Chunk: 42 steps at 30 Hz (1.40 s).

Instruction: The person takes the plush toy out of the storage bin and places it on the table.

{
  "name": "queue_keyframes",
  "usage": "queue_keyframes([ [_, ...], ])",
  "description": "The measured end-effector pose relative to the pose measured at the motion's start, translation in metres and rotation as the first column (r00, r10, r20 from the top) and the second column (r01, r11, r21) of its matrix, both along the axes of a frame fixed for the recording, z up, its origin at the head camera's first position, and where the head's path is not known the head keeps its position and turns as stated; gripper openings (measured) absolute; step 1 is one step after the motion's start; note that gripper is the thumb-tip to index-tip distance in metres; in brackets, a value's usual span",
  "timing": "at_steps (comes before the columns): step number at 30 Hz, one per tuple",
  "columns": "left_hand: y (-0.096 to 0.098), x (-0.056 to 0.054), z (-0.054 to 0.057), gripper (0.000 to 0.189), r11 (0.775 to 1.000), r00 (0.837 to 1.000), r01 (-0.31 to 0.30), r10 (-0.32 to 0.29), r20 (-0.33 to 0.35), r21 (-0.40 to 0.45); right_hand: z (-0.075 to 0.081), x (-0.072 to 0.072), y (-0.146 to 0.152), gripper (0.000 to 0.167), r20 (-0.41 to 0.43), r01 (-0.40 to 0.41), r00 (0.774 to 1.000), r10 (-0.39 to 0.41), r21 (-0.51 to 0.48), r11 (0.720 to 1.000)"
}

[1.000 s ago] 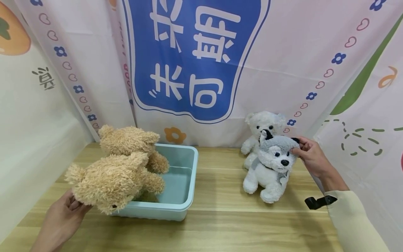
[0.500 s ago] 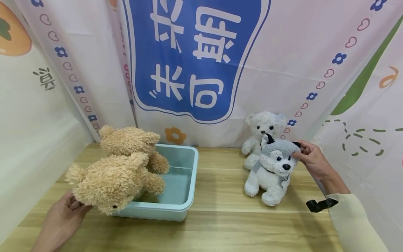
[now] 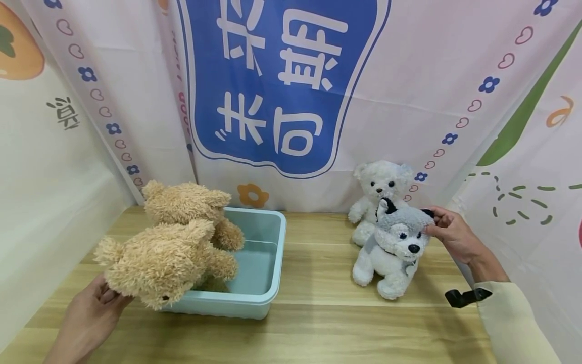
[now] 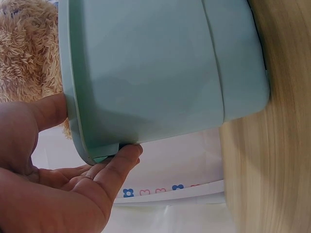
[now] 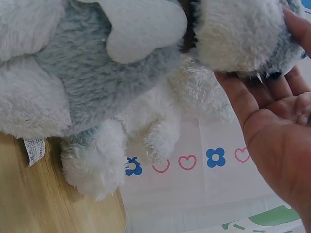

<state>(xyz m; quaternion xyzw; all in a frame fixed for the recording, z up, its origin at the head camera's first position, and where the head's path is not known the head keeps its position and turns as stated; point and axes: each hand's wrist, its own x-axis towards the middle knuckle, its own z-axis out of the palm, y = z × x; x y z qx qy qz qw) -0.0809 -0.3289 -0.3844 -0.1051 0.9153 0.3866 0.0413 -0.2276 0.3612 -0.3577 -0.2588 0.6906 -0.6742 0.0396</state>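
Note:
At the left of the head view, my left hand (image 3: pixel 93 316) holds the corner of a light blue plastic bin (image 4: pixel 150 73), thumb on the rim and fingers beneath it. Two tan teddy bears, a nearer one (image 3: pixel 154 260) and a farther one (image 3: pixel 186 202), lean face-down over the bin's left side. To the right, my right hand (image 3: pixel 456 235) grips the side of the head of a grey and white plush husky (image 3: pixel 393 253), by its black-tipped ear. The husky sits on the table, facing forward. Behind it sits a white teddy bear (image 3: pixel 382 184), partly hidden.
The wooden table (image 3: pixel 318 323) carries all of the toys and the bin. Printed cloth walls (image 3: pixel 373 131) enclose it at the back and both sides. A black clip (image 3: pixel 468 297) sticks out from my right sleeve.
My right hand has moved slightly down and toward me, and the husky's head has come lower with it, showing more of the white bear. The left hand, bin and tan bears have not moved.

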Motion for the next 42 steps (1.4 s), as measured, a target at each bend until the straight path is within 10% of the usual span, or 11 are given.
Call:
queue_keyframes([
  [32, 0.001, 0.005, -0.005, 0.066, 1.000, 0.996, -0.020, 0.021, -0.083, 0.007, 0.013, 0.007, -0.012, 0.048, -0.050, -0.009, 0.999, 0.013, 0.065, 0.998],
  [42, 0.005, 0.005, -0.008, 0.062, 0.999, 0.990, -0.044, 0.044, -0.133, 0.008, 0.030, 0.013, -0.019, 0.041, -0.139, 0.150, 0.982, -0.130, 0.141, 0.979],
])
